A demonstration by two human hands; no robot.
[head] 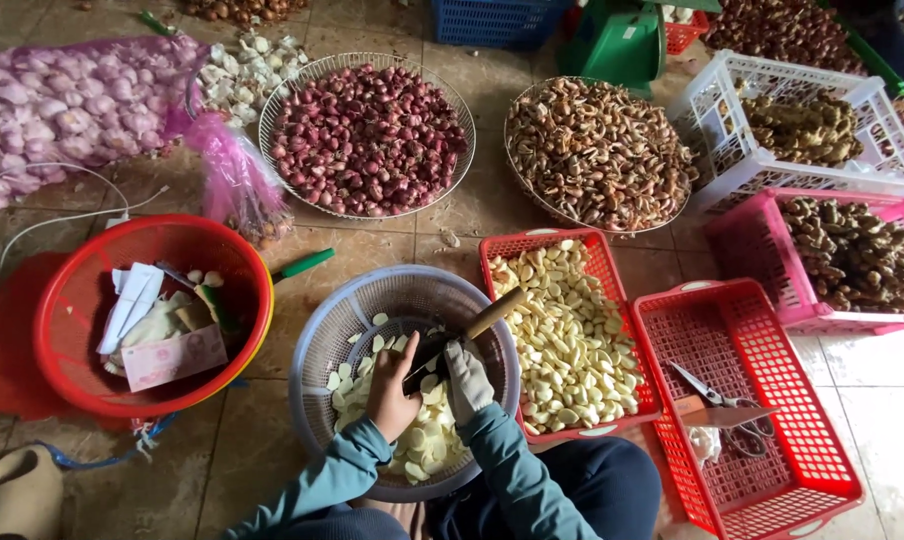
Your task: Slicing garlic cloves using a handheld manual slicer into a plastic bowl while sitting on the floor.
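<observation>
Fingers of both hands, left hand bare, right hand gloved, closed around a wooden-handled knife over the grey basket.

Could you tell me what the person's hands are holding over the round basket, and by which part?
The gloved right hand grips a knife where blade meets wooden handle; the bare left hand seems closed on something hidden.

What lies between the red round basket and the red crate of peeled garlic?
In the head view, the grey round basket, where both hands work with a knife.
</observation>
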